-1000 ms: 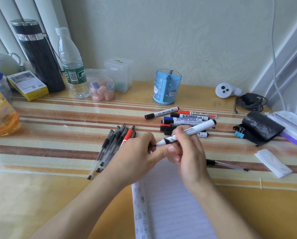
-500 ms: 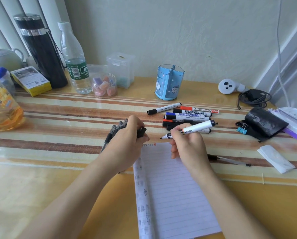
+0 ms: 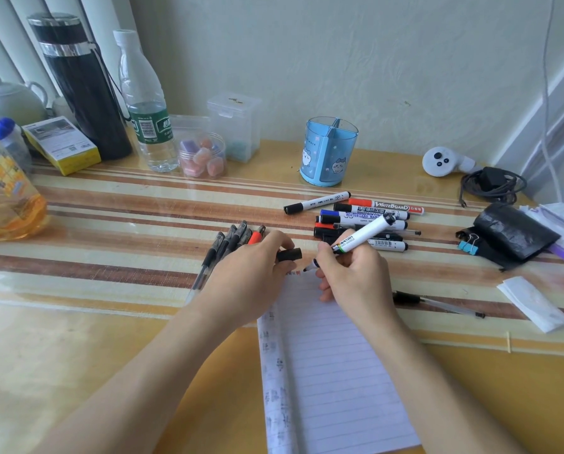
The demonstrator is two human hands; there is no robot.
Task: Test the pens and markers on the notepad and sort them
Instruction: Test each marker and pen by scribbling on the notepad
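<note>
Head view, compared with one second back: shows the whiteboard marker (image 3: pixel 362 237) uncapped, where both hands then met at its tip end. Holds the black cap (image 3: pixel 289 254) pinched in the curled fingers of the left hand (image 3: pixel 251 273), now drawn apart to the left, over the near end of the row of gel pens (image 3: pixel 231 242). Grips the marker barrel in the right hand (image 3: pixel 356 276) in a writing hold, tilted, back end up toward the marker pile (image 3: pixel 372 213), nib lowered to the top edge of the notepad (image 3: pixel 326 371). Cannot confirm nib contact with the paper: touching or just above. Shows no stroke discernible on the lined page. Indicates, as a judgement: uncapping complete, test stroke next. Expect a short line near the top of the page, then recapping with the cap kept ready in the left hand. Sort by result afterwards, possibly into the blue pen holder (image 3: pixel 328 152); destination not shown. Leaves the pile and the lone pen (image 3: pixel 438 304) lying on the table (image 3: pixel 110 290), out of both hands
</note>
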